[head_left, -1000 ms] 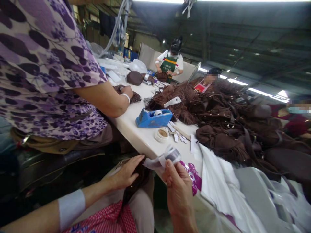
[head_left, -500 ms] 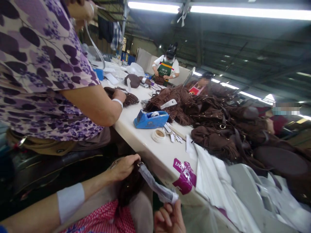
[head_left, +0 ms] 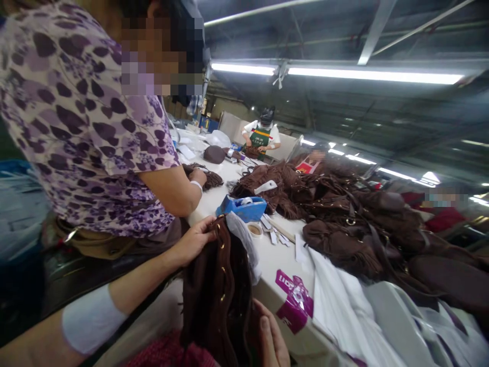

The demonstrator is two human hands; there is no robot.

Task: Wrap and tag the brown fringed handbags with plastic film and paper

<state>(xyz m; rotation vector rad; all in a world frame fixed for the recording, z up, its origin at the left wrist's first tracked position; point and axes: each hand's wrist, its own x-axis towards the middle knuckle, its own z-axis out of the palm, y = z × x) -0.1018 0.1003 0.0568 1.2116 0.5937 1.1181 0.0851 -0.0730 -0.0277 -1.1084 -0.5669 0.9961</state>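
A dark brown bag [head_left: 208,290] with gold eyelets along its wavy opening is held upright in front of me, beside the table edge. My left hand [head_left: 196,238] is closed on its upper left corner, thumb on the near side. At the lower right my right hand [head_left: 270,331] grips the bag's side, with part of the fingers hidden behind it. A strap wrapped in whitish film [head_left: 244,239] hangs from the bag's top down its far right side. The bag's lower part runs out of the frame.
On the white table [head_left: 267,255] are a blue tape dispenser [head_left: 244,207], a small round tub [head_left: 254,230], paper slips and a pile of brown bags [head_left: 336,204]. White cloth [head_left: 344,295] drapes over the near edge. A co-worker in a floral shirt [head_left: 84,127] is close on my left.
The bag has come up into view from my lap. My right hand has left the wrapped strap's end and now holds the bag's side. The view has tilted upward.
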